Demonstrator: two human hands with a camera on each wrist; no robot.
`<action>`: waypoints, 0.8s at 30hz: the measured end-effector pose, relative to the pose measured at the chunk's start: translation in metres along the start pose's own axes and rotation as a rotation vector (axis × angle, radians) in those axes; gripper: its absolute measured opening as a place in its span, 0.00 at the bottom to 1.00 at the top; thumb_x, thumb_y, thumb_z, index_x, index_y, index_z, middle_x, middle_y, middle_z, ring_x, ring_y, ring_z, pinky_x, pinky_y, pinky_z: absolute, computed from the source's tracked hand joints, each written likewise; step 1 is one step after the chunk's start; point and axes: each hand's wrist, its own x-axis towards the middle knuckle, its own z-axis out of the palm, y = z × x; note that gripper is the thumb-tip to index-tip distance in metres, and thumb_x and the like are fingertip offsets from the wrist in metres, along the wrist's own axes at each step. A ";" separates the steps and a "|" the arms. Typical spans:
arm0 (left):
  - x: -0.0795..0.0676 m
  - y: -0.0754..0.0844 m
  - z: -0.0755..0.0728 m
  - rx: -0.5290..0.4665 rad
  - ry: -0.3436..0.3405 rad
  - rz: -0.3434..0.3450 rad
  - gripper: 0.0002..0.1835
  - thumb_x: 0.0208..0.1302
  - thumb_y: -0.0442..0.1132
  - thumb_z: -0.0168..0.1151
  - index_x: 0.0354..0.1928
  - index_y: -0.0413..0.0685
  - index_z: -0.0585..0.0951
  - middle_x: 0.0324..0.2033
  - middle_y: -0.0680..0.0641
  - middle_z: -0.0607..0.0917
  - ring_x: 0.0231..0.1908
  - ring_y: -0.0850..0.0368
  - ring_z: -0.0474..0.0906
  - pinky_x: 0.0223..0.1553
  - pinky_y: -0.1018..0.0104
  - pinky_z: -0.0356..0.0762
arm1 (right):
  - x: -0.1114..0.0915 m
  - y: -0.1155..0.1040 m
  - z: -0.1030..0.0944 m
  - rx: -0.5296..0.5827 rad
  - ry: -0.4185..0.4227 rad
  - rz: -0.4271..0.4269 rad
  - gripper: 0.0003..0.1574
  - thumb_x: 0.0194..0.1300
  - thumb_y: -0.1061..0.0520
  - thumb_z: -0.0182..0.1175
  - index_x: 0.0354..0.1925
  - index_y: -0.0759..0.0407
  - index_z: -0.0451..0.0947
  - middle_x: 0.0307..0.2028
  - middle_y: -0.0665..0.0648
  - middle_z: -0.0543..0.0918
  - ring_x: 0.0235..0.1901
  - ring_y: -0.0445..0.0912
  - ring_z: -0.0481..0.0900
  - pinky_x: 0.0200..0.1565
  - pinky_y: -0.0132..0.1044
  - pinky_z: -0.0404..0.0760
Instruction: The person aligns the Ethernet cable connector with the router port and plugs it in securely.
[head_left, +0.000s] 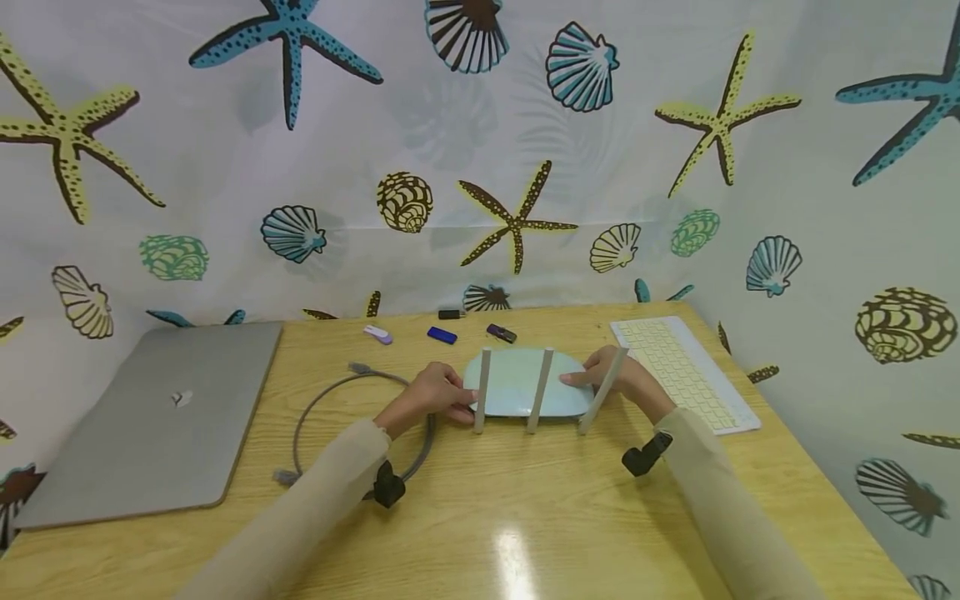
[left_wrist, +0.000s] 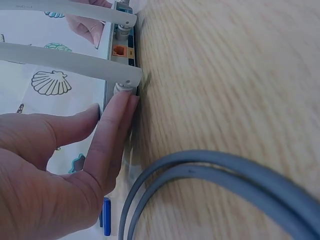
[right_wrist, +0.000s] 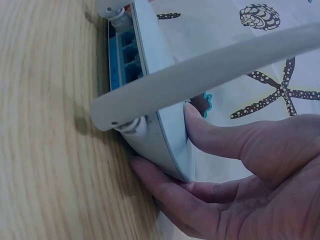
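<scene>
- The white router [head_left: 512,379] sits in front of me, midway across the table [head_left: 450,517], its long axis running left to right.
- Its row of ports faces me; an orange socket [left_wrist: 119,50] shows among them in the left wrist view.
- Three antennas [head_left: 540,392] rise from hinges along that near edge; the left one is almost straight, the right one leans most to the right.
- My left hand [head_left: 437,392] grips the left end, thumb on top and fingers against the port side, by the base of an antenna.
- My right hand [head_left: 626,377] pinches the right end, thumb on the upper face, fingers down at the table side.
- I cannot tell whether the underside touches the wood.
- The table has a light wood grain, with a bright glare [head_left: 513,562] nearest me.
- Left of me lies a closed grey laptop [head_left: 172,417]; a looped grey cable [left_wrist: 205,157] lies between it and the router, passing near my left hand.
- Beyond the router are a white-and-purple stick [head_left: 378,334], a blue stick [head_left: 442,335], a dark stick [head_left: 501,333] and a black stick [head_left: 450,315].
- A white keyboard [head_left: 667,367] slants at my right.
- Behind hangs a pale cloth [head_left: 345,167] printed with starfish and shells.
</scene>
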 end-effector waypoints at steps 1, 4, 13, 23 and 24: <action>0.000 0.000 0.000 -0.009 -0.003 -0.005 0.09 0.65 0.31 0.63 0.40 0.33 0.73 0.32 0.35 0.86 0.23 0.55 0.87 0.33 0.64 0.88 | -0.004 -0.002 -0.001 0.008 -0.007 -0.001 0.28 0.59 0.40 0.69 0.34 0.64 0.80 0.24 0.51 0.75 0.28 0.43 0.69 0.30 0.32 0.73; -0.002 0.000 -0.001 -0.047 -0.005 -0.030 0.09 0.65 0.30 0.63 0.40 0.33 0.73 0.32 0.35 0.86 0.22 0.56 0.87 0.33 0.65 0.88 | -0.009 -0.003 -0.003 0.065 -0.042 -0.031 0.28 0.61 0.41 0.68 0.38 0.67 0.81 0.24 0.49 0.77 0.29 0.43 0.71 0.32 0.32 0.76; -0.013 -0.003 -0.005 -0.048 -0.019 -0.009 0.11 0.67 0.33 0.62 0.45 0.31 0.76 0.35 0.34 0.88 0.27 0.52 0.88 0.33 0.62 0.89 | 0.002 0.016 -0.001 0.283 -0.187 -0.067 0.46 0.65 0.42 0.64 0.64 0.75 0.64 0.46 0.66 0.80 0.36 0.47 0.80 0.43 0.39 0.85; -0.054 -0.018 -0.098 0.146 0.223 0.115 0.17 0.73 0.40 0.55 0.54 0.31 0.77 0.48 0.30 0.83 0.44 0.39 0.85 0.46 0.51 0.87 | 0.003 0.015 -0.001 0.353 -0.244 -0.032 0.58 0.67 0.41 0.61 0.74 0.74 0.43 0.71 0.74 0.57 0.51 0.52 0.77 0.54 0.43 0.84; -0.060 -0.022 -0.110 0.229 0.267 0.135 0.17 0.73 0.41 0.55 0.53 0.33 0.78 0.48 0.31 0.83 0.45 0.39 0.84 0.45 0.51 0.87 | 0.002 0.014 -0.001 0.342 -0.251 -0.036 0.58 0.68 0.41 0.60 0.74 0.74 0.42 0.71 0.75 0.57 0.50 0.51 0.77 0.54 0.43 0.84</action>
